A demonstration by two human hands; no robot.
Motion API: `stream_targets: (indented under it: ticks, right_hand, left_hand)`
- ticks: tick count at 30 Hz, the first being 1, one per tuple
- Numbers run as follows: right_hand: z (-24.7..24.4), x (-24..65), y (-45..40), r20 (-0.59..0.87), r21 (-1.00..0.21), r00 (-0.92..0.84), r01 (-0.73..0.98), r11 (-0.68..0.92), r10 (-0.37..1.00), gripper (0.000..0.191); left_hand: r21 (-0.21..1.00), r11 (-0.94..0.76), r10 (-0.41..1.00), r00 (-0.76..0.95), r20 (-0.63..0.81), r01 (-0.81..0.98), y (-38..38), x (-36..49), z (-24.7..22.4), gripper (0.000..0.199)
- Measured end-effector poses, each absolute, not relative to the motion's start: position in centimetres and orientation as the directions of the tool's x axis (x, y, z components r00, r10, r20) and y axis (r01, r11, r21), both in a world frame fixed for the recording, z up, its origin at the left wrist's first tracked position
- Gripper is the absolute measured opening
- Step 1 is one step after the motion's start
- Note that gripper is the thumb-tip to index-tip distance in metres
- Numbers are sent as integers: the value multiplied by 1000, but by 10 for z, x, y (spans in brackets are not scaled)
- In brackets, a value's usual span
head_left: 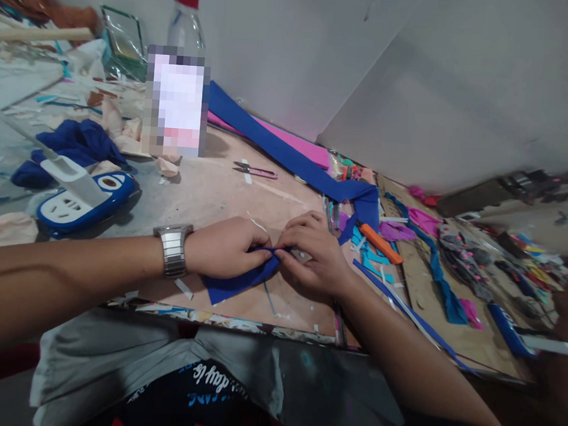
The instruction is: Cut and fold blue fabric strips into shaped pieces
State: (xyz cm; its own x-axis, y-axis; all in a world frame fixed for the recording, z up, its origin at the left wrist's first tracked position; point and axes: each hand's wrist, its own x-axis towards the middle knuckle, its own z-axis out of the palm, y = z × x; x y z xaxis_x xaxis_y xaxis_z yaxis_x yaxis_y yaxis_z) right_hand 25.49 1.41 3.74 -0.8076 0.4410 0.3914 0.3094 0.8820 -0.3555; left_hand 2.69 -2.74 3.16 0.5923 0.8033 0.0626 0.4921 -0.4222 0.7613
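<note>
A piece of dark blue fabric (232,288) lies under and between my two hands near the table's front edge. My left hand (226,246), with a metal watch (173,251) on its wrist, pinches the fabric's upper edge between thumb and forefinger. Right beside it, my right hand (317,254) pinches the same edge, its other fingers curled above. The two thumbs almost meet. Beyond my hands, a pair of pink-handled thread snips (255,171) rests on the table. A long blue fabric strip (279,149) stretches along the back, over pink material (301,143), and bends down at the right.
A blue-and-white power strip (87,202) sits at the left, near crumpled blue cloth (82,144). Behind stands a red-capped bottle (184,21), partly covered by a blurred block. An orange cutter (380,243) lies right of my hands. Scraps and another power strip (509,329) lie farther right.
</note>
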Motion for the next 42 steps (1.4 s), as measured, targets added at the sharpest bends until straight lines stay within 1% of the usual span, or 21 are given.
stream_targets:
  ticks: [7,11,14,18,22,24,27,34,38,42]
  right_hand:
    - [37,254,14,440,-299,-800,298,907,408,4]
    - [38,253,13,490,-269,-798,244,932,351,8]
    - [38,253,13,502,-239,-802,232,943,325,10]
    - [39,254,13,491,-221,-804,257,941,335,8]
    - [38,254,13,477,-238,-802,276,931,360,6]
    - [38,254,13,465,-253,-799,294,922,382,2]
    - [37,254,13,435,-273,-792,337,901,429,4]
    - [37,254,11,427,-257,-787,366,894,445,7]
    - [38,254,9,449,-236,-783,359,903,429,6]
    - [39,253,7,480,-188,-791,331,925,381,7]
  left_hand:
    - [812,-347,792,610,-14,470,-26,26,29,18]
    - [851,-262,774,626,-97,456,-24,26,29,21]
    - [861,-216,776,616,-134,460,-23,26,29,24]
    - [859,-249,778,621,-99,448,-22,26,27,24]
    - [832,-315,778,626,-48,456,-23,26,24,33]
    - [825,-336,780,625,-27,455,-23,26,23,34]
    - [823,-348,783,622,-8,449,-23,26,23,33]
    - [841,-339,770,638,-9,421,-22,26,23,32]
    - [829,-316,779,625,-51,461,-22,25,24,31]
    - [820,-314,759,645,-86,479,-22,24,27,31]
